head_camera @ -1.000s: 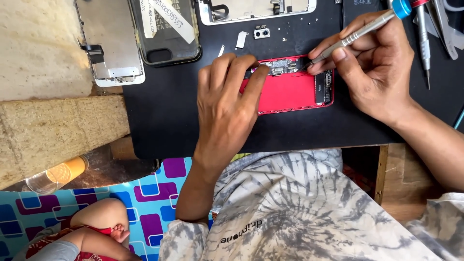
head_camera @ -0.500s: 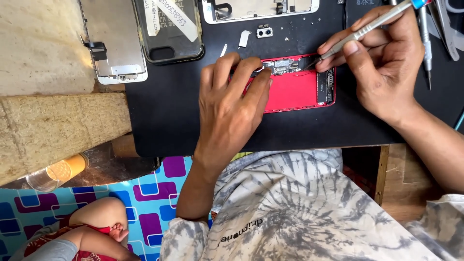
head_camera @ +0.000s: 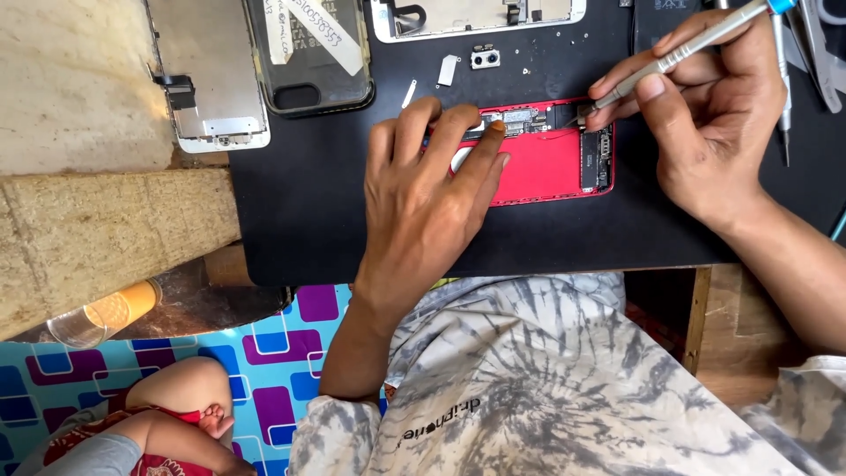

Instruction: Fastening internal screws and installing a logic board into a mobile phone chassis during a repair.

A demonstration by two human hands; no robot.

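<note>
An opened red phone body [head_camera: 546,163] lies on a black work mat [head_camera: 308,220], its circuit board showing along the far edge. My left hand [head_camera: 427,189] presses down on the phone's left half, fingers spread over it. My right hand [head_camera: 714,115] grips a slim grey screwdriver [head_camera: 679,48] with a blue cap, and its tip touches the board near the phone's upper right part.
At the mat's far side lie a detached phone screen [head_camera: 211,79], a dark phone in a clear case [head_camera: 308,53], another opened phone frame [head_camera: 476,13], a small camera module [head_camera: 485,59] and more tools [head_camera: 784,79]. A wooden beam [head_camera: 106,238] is at left. A small child [head_camera: 150,423] lies on a patterned floor mat below.
The view has shifted slightly. My right hand has brought the screwdriver tip down onto the phone's board, while my left hand stays pressed on the red phone.
</note>
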